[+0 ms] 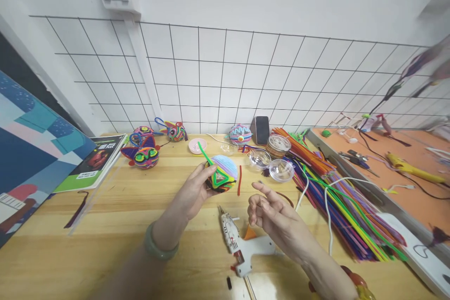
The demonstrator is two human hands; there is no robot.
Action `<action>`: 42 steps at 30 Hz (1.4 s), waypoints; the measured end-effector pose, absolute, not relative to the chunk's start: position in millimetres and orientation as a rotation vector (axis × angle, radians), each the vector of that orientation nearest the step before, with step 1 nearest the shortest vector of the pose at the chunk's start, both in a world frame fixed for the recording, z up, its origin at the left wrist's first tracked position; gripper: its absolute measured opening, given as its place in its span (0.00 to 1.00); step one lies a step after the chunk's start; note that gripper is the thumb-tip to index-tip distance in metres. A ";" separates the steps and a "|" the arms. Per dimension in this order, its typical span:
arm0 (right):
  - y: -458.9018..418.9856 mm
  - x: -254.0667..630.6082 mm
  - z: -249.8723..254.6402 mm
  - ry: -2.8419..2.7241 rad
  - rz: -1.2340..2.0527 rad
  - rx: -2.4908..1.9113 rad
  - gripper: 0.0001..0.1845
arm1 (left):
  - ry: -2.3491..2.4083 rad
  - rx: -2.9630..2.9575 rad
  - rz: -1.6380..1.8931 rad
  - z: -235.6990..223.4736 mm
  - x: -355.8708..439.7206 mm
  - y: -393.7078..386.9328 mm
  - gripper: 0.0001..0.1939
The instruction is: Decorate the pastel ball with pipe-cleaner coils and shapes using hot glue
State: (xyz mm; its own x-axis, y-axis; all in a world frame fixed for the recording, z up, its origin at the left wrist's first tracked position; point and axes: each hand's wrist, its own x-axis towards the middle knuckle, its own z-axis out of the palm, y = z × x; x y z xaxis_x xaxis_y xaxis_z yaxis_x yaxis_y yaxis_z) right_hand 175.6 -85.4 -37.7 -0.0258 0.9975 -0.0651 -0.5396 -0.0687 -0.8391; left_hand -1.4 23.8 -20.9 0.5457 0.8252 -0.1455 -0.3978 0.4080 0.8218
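Note:
My left hand [197,190] is closed round a ball wrapped in colourful pipe cleaners [225,168], held above the table. Its top is pale blue and lilac, and a green triangle shows on the side facing me. A loose green pipe cleaner end [203,150] sticks up from it. To the right, my right hand [272,208] hovers apart from the ball, index finger stretched out and the others loosely bent, with nothing visible in it. Beneath my hands a white glue gun [242,248] lies on its side. A short red pipe cleaner piece [239,180] lies behind.
Bundles of pipe cleaners [346,211] and a white cable [326,206] lie at right, beside an orange-topped tray [401,159]. Clear plastic half-shells [281,170], a pink dish [197,146] and finished balls [146,155] stand toward the back. A magazine [101,159] lies left.

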 end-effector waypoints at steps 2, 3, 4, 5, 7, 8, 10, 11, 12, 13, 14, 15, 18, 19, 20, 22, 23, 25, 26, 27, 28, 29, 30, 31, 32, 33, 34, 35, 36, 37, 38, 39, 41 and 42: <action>-83.6 173.9 -39.7 -0.782 1.453 -0.835 0.20 | 0.599 0.843 0.828 -19.1 -0.2 21.6 0.14; -82.8 173.4 -40.8 -0.802 1.442 -0.845 0.20 | 0.605 0.864 0.824 -18.8 0.5 21.4 0.15; -82.3 173.2 -41.8 -0.825 1.429 -0.859 0.20 | 0.621 0.896 0.823 -19.1 1.0 22.4 0.16; -82.0 173.3 -42.6 -0.846 1.412 -0.877 0.20 | 0.649 0.939 0.829 -20.3 1.1 24.8 0.18; -81.8 174.3 -43.8 -0.878 1.364 -0.924 0.20 | 0.761 1.050 0.868 -26.3 -0.8 34.1 0.24; -81.8 175.0 -44.2 -0.888 1.338 -0.953 0.21 | 0.837 1.109 0.905 -31.0 -3.0 40.5 0.28; -81.8 176.8 -45.0 -0.892 1.299 -1.004 0.22 | 1.084 1.254 0.948 -42.1 -9.3 54.1 0.36; -81.7 177.6 -45.5 -0.886 1.291 -1.023 0.23 | 1.206 1.360 0.927 -47.8 -12.8 60.0 0.39; -81.4 178.3 -46.1 -0.876 1.287 -1.039 0.24 | 1.296 1.471 0.884 -53.0 -16.0 64.7 0.40; -81.0 178.9 -46.8 -0.862 1.286 -1.051 0.25 | 1.357 1.576 0.831 -57.5 -18.6 67.9 0.39; -80.5 179.2 -47.6 -0.843 1.288 -1.059 0.26 | 1.386 1.608 0.817 -61.2 -20.4 69.6 0.39; -80.0 179.2 -48.4 -0.819 1.294 -1.063 0.27 | 1.424 1.660 0.785 -64.1 -21.2 70.0 0.39; -78.7 178.3 -50.8 -0.741 1.318 -1.068 0.29 | 1.501 1.757 0.712 -68.7 -19.4 66.8 0.36; -78.4 177.9 -51.6 -0.721 1.326 -1.069 0.29 | 1.507 1.780 0.698 -68.9 -18.1 65.2 0.35; -78.1 177.5 -52.4 -0.707 1.331 -1.070 0.29 | 1.506 1.801 0.703 -68.2 -16.7 63.4 0.34; -77.6 176.9 -53.8 -0.701 1.338 -1.070 0.28 | 1.527 1.893 0.754 -63.6 -13.7 58.2 0.34; -77.2 176.5 -54.2 -0.704 1.340 -1.067 0.28 | 1.538 1.953 0.814 -59.3 -11.9 54.1 0.33; -76.0 175.3 -54.3 -0.713 1.347 -1.070 0.28 | 1.462 2.076 0.983 -47.5 -7.5 41.6 0.27; -75.4 174.3 -53.7 -0.717 1.346 -1.076 0.28 | 1.353 2.118 1.039 -40.6 -4.7 33.4 0.21; -74.7 172.9 -52.8 -0.726 1.347 -1.083 0.28 | 1.247 2.141 1.046 -33.9 -1.7 24.2 0.14; -74.2 171.1 -51.4 -0.742 1.344 -1.092 0.28 | 1.140 2.159 0.978 -27.7 1.6 14.4 0.09; -74.0 168.7 -49.8 -0.767 1.340 -1.103 0.29 | 1.058 2.152 0.903 -22.6 5.0 4.8 0.10; -74.1 165.9 -47.9 -0.797 1.331 -1.119 0.29 | 0.994 2.133 0.825 -18.9 8.5 -4.0 0.11; -74.6 162.6 -45.9 -0.831 1.320 -1.138 0.30 | 0.937 2.127 0.754 -16.6 11.9 -11.7 0.12; -75.4 158.9 -43.9 -0.868 1.312 -1.160 0.30 | 0.890 2.140 0.717 -15.7 15.0 -17.9 0.12; -76.5 155.1 -42.1 -0.901 1.305 -1.178 0.31 | 0.856 2.157 0.705 -15.9 17.8 -22.4 0.12; -77.7 151.3 -40.7 -0.929 1.300 -1.192 0.30 | 0.846 2.155 0.701 -17.0 20.1 -25.4 0.12; -79.1 147.9 -39.6 -0.951 1.303 -1.199 0.30 | 0.840 2.153 0.716 -18.6 22.0 -27.1 0.13; -80.4 145.0 -39.1 -0.966 1.306 -1.200 0.29 | 0.835 2.150 0.737 -20.4 23.4 -27.8 0.13; -81.7 142.8 -39.0 -0.974 1.309 -1.195 0.27 | 0.831 2.148 0.763 -22.2 24.4 -28.0 0.14; -82.8 141.3 -39.3 -0.976 1.312 -1.187 0.26 | 0.822 2.153 0.791 -23.9 25.1 -27.9 0.15; -83.9 140.4 -40.0 -0.973 1.322 -1.170 0.25 | 0.809 2.163 0.817 -25.3 25.6 -27.9 0.15; -85.6 140.1 -41.9 -0.941 1.371 -1.107 0.24 | 0.784 2.186 0.863 -27.5 26.1 -28.2 0.15; -86.3 140.2 -42.9 -0.908 1.408 -1.066 0.24 | 0.777 2.193 0.883 -28.3 26.3 -28.5 0.15</action>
State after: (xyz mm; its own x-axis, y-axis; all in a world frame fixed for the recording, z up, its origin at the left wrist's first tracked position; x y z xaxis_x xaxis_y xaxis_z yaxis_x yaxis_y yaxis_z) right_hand 140.2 -86.3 -42.9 0.0013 0.9933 -0.1156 -0.3044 -0.1097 -0.9462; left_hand 26.3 -28.5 -28.3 0.5994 0.7093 0.3710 0.2780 -0.6192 0.7344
